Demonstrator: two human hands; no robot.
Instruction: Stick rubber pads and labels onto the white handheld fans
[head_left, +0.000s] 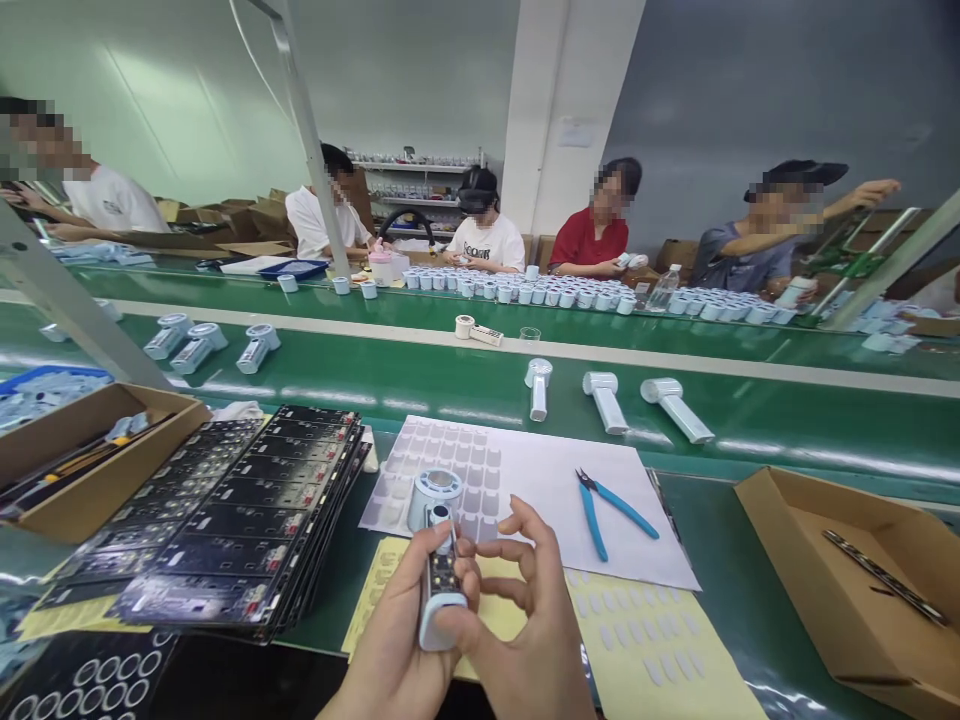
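Note:
A light-blue handheld fan (438,490) with a round head and an uncovered handle sits between my hands. Inside the handle a dark circuit board (444,572) shows. My left hand (405,640) wraps the handle from the left and below, fingers closed. My right hand (529,610) grips the handle's lower end, thumb on the blue end and other fingers bent beside it. Under the fan head lies a white sheet with grey stickers (390,485). Blue-handled side cutters (600,510) rest on the white paper to the right, jaws apart.
Stacked circuit board panels (255,500) stand at left, beside a cardboard tray of tools (97,450). Another cardboard box (847,570) holds a board strip at right. Yellow sticker sheets (660,640) lie in front. Fans (604,400) line the green conveyor (390,375); several co-workers sit beyond.

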